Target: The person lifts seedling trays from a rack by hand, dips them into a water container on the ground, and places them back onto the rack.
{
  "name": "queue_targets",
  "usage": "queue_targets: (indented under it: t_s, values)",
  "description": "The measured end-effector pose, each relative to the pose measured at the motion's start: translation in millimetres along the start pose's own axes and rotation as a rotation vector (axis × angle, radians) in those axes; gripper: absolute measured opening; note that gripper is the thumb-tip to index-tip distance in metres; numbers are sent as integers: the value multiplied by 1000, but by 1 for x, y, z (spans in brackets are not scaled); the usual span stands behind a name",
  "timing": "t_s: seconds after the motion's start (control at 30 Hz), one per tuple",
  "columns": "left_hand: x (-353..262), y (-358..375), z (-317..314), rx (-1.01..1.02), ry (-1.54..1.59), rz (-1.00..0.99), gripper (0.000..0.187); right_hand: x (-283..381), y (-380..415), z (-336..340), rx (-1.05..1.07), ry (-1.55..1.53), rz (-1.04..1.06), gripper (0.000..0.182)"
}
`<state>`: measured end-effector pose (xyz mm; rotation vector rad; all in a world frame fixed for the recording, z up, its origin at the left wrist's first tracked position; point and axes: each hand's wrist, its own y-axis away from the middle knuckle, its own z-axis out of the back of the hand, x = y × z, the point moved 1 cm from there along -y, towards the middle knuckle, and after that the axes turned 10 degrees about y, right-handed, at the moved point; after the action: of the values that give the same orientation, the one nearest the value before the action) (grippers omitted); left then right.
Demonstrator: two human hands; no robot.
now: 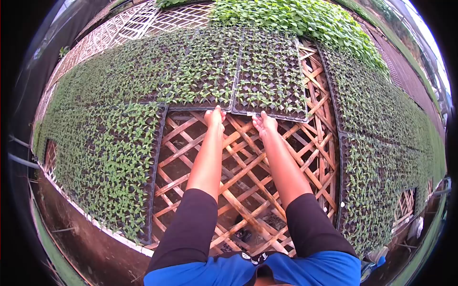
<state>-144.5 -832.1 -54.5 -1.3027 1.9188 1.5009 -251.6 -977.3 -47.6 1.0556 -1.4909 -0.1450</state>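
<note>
Both my arms reach forward over the lattice to the near edges of two black seedling trays. My left hand (215, 117) is closed at the front rim of the left seedling tray (200, 107), near its right corner. At the front rim of the right seedling tray (286, 117), my right hand (265, 125) has its thumb up and its fingers curled by the edge. Small green seedlings stand in rows in both trays, which lie side by side. The undersides of the rims and some fingertips are hidden.
A crisscross bamboo lattice (248, 164) supports the trays, with gaps showing ground below. More seedling trays stand on the left (119, 171) and the right (381, 176). Taller leafy plants (305, 19) grow at the back. A white edge strip (102, 224) borders the bench.
</note>
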Motion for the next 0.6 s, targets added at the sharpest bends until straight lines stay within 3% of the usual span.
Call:
queue_targets:
  t_s: [0.17, 0.3, 0.37, 0.43, 0.6]
  values:
    - [-1, -4, 5, 24, 76, 85, 20, 1, 20, 18, 267, -12, -122, 26]
    - [-3, 36, 17, 4, 151, 175, 27, -4, 89, 56, 407, -24, -86, 26]
    - [7, 79, 29, 160, 123, 110, 28, -4, 142, 94, 460, 9, -81, 27]
    - [21, 141, 42, 374, 45, 144, 26, -7, 197, 139, 403, 111, -65, 29]
    - [73, 274, 79, 654, -242, 337, 22, -33, 327, 256, 191, 190, -28, 30]
